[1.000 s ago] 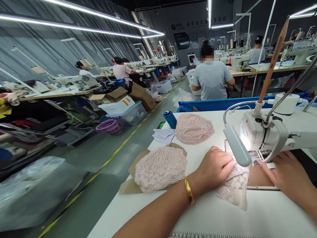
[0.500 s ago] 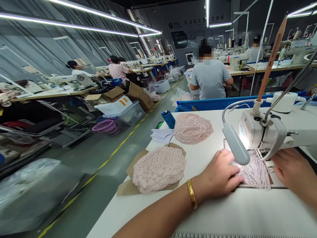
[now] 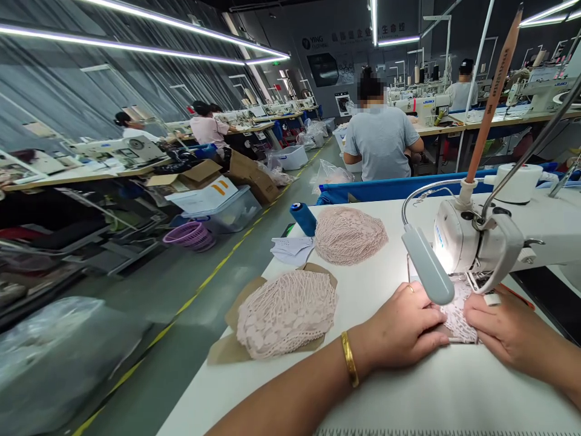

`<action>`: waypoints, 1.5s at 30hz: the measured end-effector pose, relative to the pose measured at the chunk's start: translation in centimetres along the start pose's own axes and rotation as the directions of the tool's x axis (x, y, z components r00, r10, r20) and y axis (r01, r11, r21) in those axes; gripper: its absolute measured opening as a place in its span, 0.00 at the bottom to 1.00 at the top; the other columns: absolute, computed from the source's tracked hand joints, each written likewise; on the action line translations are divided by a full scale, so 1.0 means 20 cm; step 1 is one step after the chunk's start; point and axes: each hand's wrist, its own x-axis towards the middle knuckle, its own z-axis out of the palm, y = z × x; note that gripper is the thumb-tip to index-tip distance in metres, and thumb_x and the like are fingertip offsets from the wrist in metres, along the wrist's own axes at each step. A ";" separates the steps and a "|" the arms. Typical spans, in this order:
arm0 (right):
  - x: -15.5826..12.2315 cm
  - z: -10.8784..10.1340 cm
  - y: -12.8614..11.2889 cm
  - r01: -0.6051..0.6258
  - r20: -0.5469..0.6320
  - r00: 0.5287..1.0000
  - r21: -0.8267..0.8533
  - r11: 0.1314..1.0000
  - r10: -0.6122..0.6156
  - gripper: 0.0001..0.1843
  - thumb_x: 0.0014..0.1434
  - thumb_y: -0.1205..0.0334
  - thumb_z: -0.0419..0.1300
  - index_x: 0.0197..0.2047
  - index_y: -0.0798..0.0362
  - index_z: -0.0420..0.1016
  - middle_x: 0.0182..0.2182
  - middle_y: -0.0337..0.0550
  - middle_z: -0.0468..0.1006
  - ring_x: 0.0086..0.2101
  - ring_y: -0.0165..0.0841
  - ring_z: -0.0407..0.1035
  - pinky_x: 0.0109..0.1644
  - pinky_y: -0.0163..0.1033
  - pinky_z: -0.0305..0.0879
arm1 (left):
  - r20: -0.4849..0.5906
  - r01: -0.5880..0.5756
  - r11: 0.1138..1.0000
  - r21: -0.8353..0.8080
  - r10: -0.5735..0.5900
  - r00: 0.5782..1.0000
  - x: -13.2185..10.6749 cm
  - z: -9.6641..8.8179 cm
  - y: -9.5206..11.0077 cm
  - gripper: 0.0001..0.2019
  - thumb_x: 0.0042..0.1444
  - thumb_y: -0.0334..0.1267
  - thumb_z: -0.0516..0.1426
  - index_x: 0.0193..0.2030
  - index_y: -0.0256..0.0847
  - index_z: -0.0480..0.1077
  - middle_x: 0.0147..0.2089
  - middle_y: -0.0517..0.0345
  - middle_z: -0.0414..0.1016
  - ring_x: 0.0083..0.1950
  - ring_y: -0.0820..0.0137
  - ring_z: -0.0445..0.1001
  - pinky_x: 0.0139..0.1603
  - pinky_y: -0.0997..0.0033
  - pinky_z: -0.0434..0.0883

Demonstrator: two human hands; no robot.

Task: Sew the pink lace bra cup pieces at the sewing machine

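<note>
A white sewing machine (image 3: 458, 236) stands at the right, with a grey lamp (image 3: 429, 266) in front of its head. Under the presser area lies a pale pink lace piece (image 3: 458, 312). My left hand (image 3: 411, 324) has curled fingers on the lace's left edge, thumb and forefinger together. On the other side, my right hand (image 3: 499, 321) pinches the lace's right edge, close to the needle area. The lamp hides part of the lace and the left fingertips. A thin orange-red tool (image 3: 521, 297) shows behind my right hand; its kind is unclear.
Two lace piles, one nearer (image 3: 285, 315) on brown card and one farther (image 3: 349, 236), lie at the table's left. A blue thread cone (image 3: 303, 219) and white folded pieces (image 3: 292, 249) are beside them. A dark flat object (image 3: 549, 303) lies right. Co-workers sit beyond.
My right hand has moved left and toward me from beside the machine, onto the lace. The lace now looks narrower and gathered between the hands. My left hand stays nearly in place.
</note>
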 end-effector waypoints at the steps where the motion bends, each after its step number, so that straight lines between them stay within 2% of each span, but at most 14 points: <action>1: 0.01 -0.01 -0.01 0.004 0.002 1.000 0.033 0.999 -0.005 0.15 0.68 0.72 0.49 0.33 0.49 0.71 0.35 0.45 0.76 0.36 0.41 0.65 0.39 0.45 0.60 | -0.005 -0.013 1.000 0.016 0.013 1.000 0.00 0.00 0.01 0.17 0.73 0.51 0.56 0.50 0.40 0.79 0.52 0.46 0.79 0.53 0.58 0.77 0.57 0.58 0.73; 3: 0.02 -0.02 -0.03 0.005 0.031 0.999 0.100 0.995 -0.008 0.15 0.68 0.72 0.50 0.40 0.48 0.76 0.43 0.47 0.79 0.40 0.41 0.69 0.43 0.45 0.65 | -0.011 -0.028 0.999 0.037 0.028 1.000 0.00 0.00 0.02 0.17 0.73 0.50 0.56 0.47 0.40 0.79 0.54 0.46 0.80 0.55 0.57 0.76 0.60 0.56 0.73; 5: 0.03 -0.03 -0.04 0.011 0.070 0.997 0.154 0.988 -0.022 0.16 0.69 0.72 0.51 0.44 0.46 0.78 0.46 0.46 0.80 0.43 0.41 0.71 0.44 0.44 0.68 | 0.006 -0.028 0.999 0.038 0.027 1.000 0.00 -0.01 0.02 0.16 0.73 0.50 0.56 0.48 0.40 0.78 0.54 0.48 0.80 0.55 0.58 0.77 0.59 0.57 0.73; 8: 0.03 -0.02 -0.04 0.022 0.080 0.996 0.188 0.982 -0.037 0.16 0.70 0.72 0.52 0.45 0.46 0.79 0.44 0.46 0.81 0.45 0.42 0.73 0.45 0.44 0.70 | 0.021 -0.020 0.999 0.039 0.019 1.000 0.00 0.00 0.02 0.15 0.74 0.49 0.55 0.51 0.41 0.77 0.52 0.50 0.82 0.53 0.60 0.77 0.57 0.58 0.73; 14: 0.01 0.00 -0.02 0.041 0.041 0.998 0.152 0.987 -0.047 0.17 0.71 0.71 0.52 0.50 0.46 0.80 0.45 0.47 0.83 0.47 0.43 0.75 0.45 0.44 0.72 | -0.031 -0.042 0.997 0.072 0.044 0.999 -0.01 0.02 0.02 0.14 0.75 0.46 0.54 0.53 0.41 0.77 0.55 0.54 0.83 0.53 0.60 0.78 0.59 0.56 0.70; 18: 0.01 0.01 -0.01 0.042 0.034 0.998 0.124 0.991 -0.047 0.19 0.70 0.71 0.52 0.52 0.45 0.80 0.48 0.46 0.83 0.49 0.43 0.75 0.47 0.44 0.73 | -0.024 -0.025 0.993 0.117 0.028 0.999 -0.01 0.01 0.02 0.15 0.76 0.47 0.53 0.53 0.42 0.77 0.55 0.52 0.83 0.55 0.59 0.78 0.60 0.55 0.69; 23: 0.01 0.02 0.00 0.027 0.006 1.000 0.085 0.996 -0.027 0.21 0.69 0.71 0.51 0.54 0.45 0.80 0.50 0.46 0.84 0.50 0.44 0.76 0.46 0.45 0.74 | -0.010 -0.003 0.986 0.168 0.005 1.000 0.00 0.01 0.01 0.15 0.75 0.47 0.53 0.53 0.43 0.77 0.51 0.50 0.83 0.55 0.58 0.78 0.60 0.54 0.70; 28: 0.00 0.06 0.02 -0.031 0.009 0.999 0.002 1.000 0.031 0.22 0.71 0.70 0.48 0.56 0.46 0.80 0.54 0.47 0.83 0.52 0.48 0.76 0.50 0.52 0.75 | -0.045 0.029 0.984 0.174 -0.022 0.999 0.01 0.02 -0.02 0.13 0.74 0.45 0.55 0.52 0.42 0.77 0.50 0.49 0.82 0.56 0.57 0.78 0.61 0.53 0.69; 32: -0.01 0.05 0.02 0.015 -0.013 1.000 0.036 0.999 -0.015 0.20 0.72 0.66 0.53 0.62 0.46 0.77 0.58 0.48 0.81 0.54 0.47 0.76 0.53 0.53 0.76 | -0.046 0.020 0.980 0.196 -0.011 0.999 0.01 0.02 -0.02 0.12 0.74 0.44 0.55 0.50 0.42 0.77 0.51 0.49 0.82 0.55 0.57 0.77 0.61 0.54 0.69; 35: 0.00 0.03 0.00 0.038 0.030 0.999 0.119 0.992 -0.042 0.16 0.73 0.60 0.58 0.61 0.44 0.78 0.53 0.47 0.83 0.52 0.46 0.76 0.50 0.49 0.77 | -0.019 -0.005 0.984 0.176 0.009 1.000 0.01 0.02 -0.01 0.11 0.74 0.43 0.54 0.50 0.42 0.77 0.51 0.49 0.81 0.55 0.58 0.77 0.60 0.55 0.70; 38: 0.02 0.03 -0.02 -0.023 0.004 1.000 0.162 0.987 0.023 0.12 0.75 0.60 0.56 0.53 0.43 0.80 0.45 0.45 0.84 0.46 0.44 0.78 0.46 0.48 0.77 | -0.023 0.047 0.995 0.083 -0.045 0.999 0.03 0.02 -0.02 0.11 0.72 0.43 0.57 0.54 0.42 0.77 0.52 0.50 0.81 0.54 0.58 0.77 0.59 0.57 0.71; 40: 0.03 0.04 -0.03 -0.103 -0.022 0.994 0.179 0.978 0.109 0.15 0.77 0.60 0.51 0.49 0.43 0.81 0.42 0.45 0.83 0.41 0.43 0.78 0.44 0.47 0.76 | -0.038 0.086 0.996 0.003 -0.085 0.996 0.05 0.03 -0.03 0.13 0.68 0.44 0.62 0.56 0.42 0.77 0.54 0.50 0.80 0.54 0.58 0.76 0.58 0.57 0.72; 42: 0.03 0.04 -0.04 -0.206 -0.028 0.976 0.199 0.958 0.216 0.17 0.78 0.56 0.50 0.46 0.43 0.80 0.40 0.43 0.83 0.38 0.41 0.78 0.41 0.46 0.76 | -0.051 0.102 0.993 -0.057 -0.105 0.993 0.07 0.04 -0.04 0.15 0.64 0.44 0.67 0.54 0.43 0.78 0.55 0.51 0.79 0.54 0.57 0.75 0.58 0.57 0.72; 45: 0.05 0.03 -0.05 -0.305 -0.025 0.947 0.248 0.920 0.320 0.17 0.78 0.50 0.50 0.44 0.41 0.80 0.39 0.40 0.83 0.40 0.41 0.79 0.42 0.47 0.75 | -0.095 0.127 0.987 -0.099 -0.136 0.986 0.09 0.08 -0.05 0.11 0.62 0.43 0.68 0.48 0.42 0.80 0.52 0.52 0.79 0.54 0.58 0.75 0.58 0.58 0.72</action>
